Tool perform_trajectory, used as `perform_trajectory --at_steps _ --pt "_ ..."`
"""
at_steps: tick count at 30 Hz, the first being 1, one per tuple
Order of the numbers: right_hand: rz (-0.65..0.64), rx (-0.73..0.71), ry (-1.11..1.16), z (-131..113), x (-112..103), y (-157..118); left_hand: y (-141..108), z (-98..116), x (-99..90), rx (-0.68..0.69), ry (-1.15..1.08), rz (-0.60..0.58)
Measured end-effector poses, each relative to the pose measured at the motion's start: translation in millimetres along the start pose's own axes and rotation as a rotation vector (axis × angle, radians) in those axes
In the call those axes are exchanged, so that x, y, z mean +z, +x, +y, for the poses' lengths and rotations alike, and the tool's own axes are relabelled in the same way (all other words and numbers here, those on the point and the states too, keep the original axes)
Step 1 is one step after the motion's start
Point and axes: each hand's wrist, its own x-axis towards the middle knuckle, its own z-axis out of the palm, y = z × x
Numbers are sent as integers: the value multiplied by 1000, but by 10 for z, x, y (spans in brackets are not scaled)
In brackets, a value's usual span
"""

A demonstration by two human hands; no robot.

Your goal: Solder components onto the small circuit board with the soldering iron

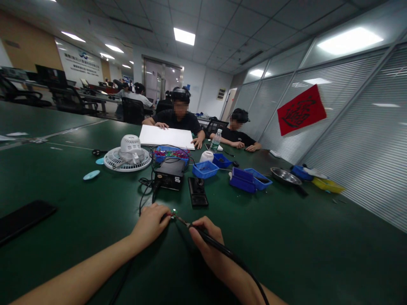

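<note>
My right hand (208, 241) is closed around the black handle of a soldering iron (203, 234), whose cable trails down over the forearm. Its metal tip points left and meets, or nearly meets, a small part with a bright spot (174, 212). Pinching at that small part from the left is my left hand (152, 223), fingers pressed together. The part looks like a tiny circuit board with thin wires, though it is too small to tell. Just beyond stands a black soldering station (170, 173), with a black iron stand (197, 192) to its right.
A white fan (129, 157) lies left of the station. Blue bins (205, 170), one full of coloured wires (171, 153), a metal pan (286, 176) and a bottle (216, 140) stand farther back. A black phone-like slab (25, 218) lies left. Two people sit across the table.
</note>
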Motion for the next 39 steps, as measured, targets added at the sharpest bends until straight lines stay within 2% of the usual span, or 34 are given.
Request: perform_trajectory --at_steps 10,29,39 --pt "36 -43 43 130 36 -35 0 -2 -6 -15 19 -5" --pt "-9 -28 1 70 29 -26 7 -1 -1 -16 23 -9" --pt "22 -34 -42 60 47 -16 10 -3 -1 -23 30 -13"
